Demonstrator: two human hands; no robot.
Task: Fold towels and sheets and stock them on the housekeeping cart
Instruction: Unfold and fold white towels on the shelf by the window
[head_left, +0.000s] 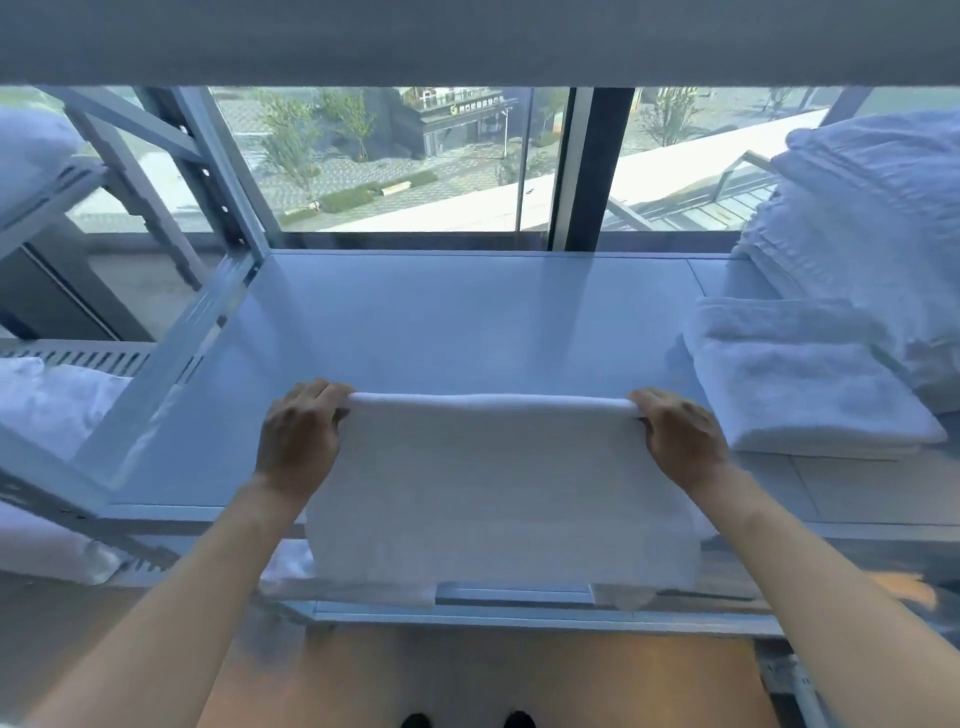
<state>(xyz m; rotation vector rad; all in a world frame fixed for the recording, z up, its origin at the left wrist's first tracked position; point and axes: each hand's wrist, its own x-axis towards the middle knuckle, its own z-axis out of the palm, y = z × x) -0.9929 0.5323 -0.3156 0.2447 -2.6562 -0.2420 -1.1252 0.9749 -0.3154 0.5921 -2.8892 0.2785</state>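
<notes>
Left hand (298, 436) clamped on the left end of a white terry towel (498, 493), fingers curled over its far folded edge. Right hand (678, 439) gripping the right end of the same edge, likewise curled over it. Towel stretched flat between both hands, far edge lying over the pale grey flat metal shelf (441, 322), near part draping over the shelf's front lip and hanging down in front. Just right of the right hand, a folded white towel (800, 384) resting on the same shelf, apart from the held one. Behind that, at the far right, a tall stack of folded white linens (872, 218). On the left, beyond a slanted pale metal frame post (171, 358), more white bedding (47, 405) on a neighbouring rack. Behind the shelf, a large glass window (395, 161) onto a paved yard with trees. Below, orange-brown wooden floor (519, 675) and two dark shoe tips (467, 719).
</notes>
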